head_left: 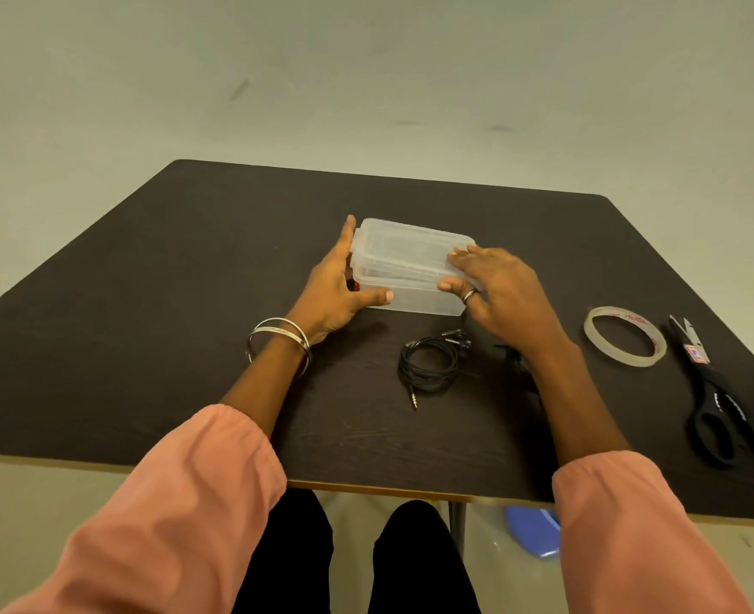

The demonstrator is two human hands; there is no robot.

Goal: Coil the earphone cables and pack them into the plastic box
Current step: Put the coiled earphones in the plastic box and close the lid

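Head view looks down on a dark wood-grain table [144, 303] where a clear plastic box [406, 268] with its lid on sits near the centre. At the box's 9 o'clock end the left hand [335, 285] cups it: the fingers lie straight along the far left edge and the thumb presses the near wall, so the hand is spread around the corner and not curled tight. At the box's 3 o'clock end the right hand [499, 290] lies over the lid and near corner with fingers relaxed and slightly apart, its fingertips touching the lid; a ring shows on one finger. Two metal bangles [280, 343] circle the left wrist, and both forearms come out of pink sleeves [180, 494].

At 6 o'clock from the box, between the two wrists and apart from the box, a coiled black earphone cable [428, 367] lies flat on the table, its earbuds at the coil's 1 o'clock and its jack plug pointing toward 6 o'clock. A second black cable [519, 363] lies mostly hidden under the right wrist; whether it is coiled cannot be told.

At 3 o'clock from the right hand lies a roll of clear tape [625, 343], and just beyond it, at its 4 o'clock, black scissors [720, 414] rest with blades pointing away.
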